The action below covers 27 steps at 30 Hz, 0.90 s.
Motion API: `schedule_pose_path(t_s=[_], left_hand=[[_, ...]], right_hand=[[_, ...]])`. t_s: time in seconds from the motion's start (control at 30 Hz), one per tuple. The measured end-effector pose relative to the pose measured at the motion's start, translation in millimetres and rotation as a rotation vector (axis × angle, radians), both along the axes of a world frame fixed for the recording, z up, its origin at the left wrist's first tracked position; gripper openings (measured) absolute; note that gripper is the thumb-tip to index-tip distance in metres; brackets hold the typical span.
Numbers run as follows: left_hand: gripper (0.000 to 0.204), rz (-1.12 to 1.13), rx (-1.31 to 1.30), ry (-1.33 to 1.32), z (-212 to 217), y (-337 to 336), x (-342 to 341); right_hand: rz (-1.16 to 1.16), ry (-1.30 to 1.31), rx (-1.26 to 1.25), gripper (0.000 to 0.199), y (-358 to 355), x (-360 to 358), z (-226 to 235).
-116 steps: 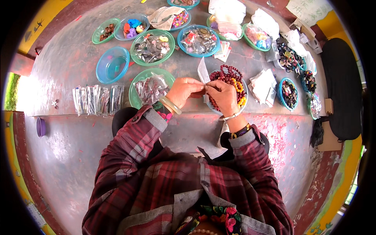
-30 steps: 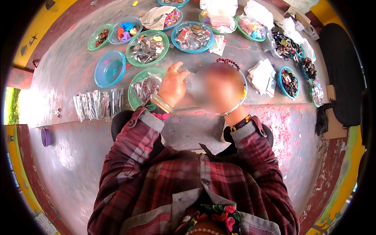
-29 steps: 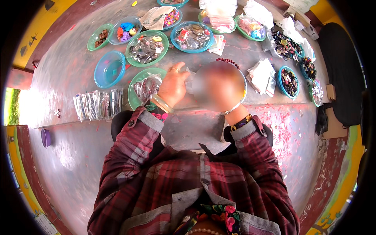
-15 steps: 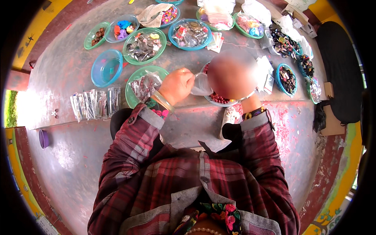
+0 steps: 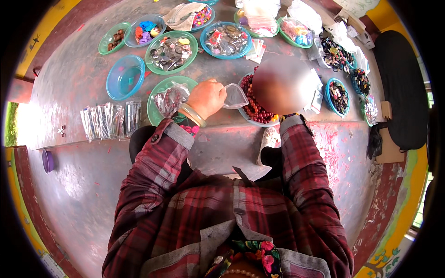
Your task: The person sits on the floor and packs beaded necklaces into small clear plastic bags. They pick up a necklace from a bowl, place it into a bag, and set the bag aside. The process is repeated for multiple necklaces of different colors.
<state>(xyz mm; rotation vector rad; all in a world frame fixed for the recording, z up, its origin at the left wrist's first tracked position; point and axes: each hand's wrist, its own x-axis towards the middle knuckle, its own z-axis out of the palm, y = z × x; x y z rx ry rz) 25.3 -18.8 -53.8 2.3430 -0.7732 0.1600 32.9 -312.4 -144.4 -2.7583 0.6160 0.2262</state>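
A small clear plastic bag (image 5: 237,98) juts from the closed fingers of a person's left hand (image 5: 206,98), its far end beside strands of dark red beads (image 5: 254,110) heaped in a pale bowl (image 5: 261,123). The right hand (image 5: 278,90), blurred from view, is over the bowl's right part; whether its fingers are open or closed cannot be told. Left of the bag, a green basin (image 5: 154,101) holds clear packets, with a blue basin (image 5: 125,76) beyond. More filled bowls line the far side of the grey platform (image 5: 208,66).
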Motion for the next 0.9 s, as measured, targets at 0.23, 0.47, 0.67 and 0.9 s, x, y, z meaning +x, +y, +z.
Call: schedule_pose_path(t_s=[0.23,0.47,0.67,0.9], left_hand=[[0.02,0.005,0.015,0.017,-1.0,0.1,-1.9],[0.021,0.004,0.047,0.014,-5.5,-0.3,-0.7],[0.021,-0.001,0.046,0.026,-4.1,-2.5,-1.5],[0.02,0.006,0.084,0.06,-3.8,-4.8,-6.5]], right_hand=[[-0.09,-0.04,0.067,0.047,3.4,1.3,-9.5],[-0.056,0.026,0.082,0.038,9.9,-6.6,19.1],[0.141,-0.112,0.212,0.036,-3.4,-5.4,74.2],[0.132,-0.411,0.95,0.022,35.9,-42.1,165.1]])
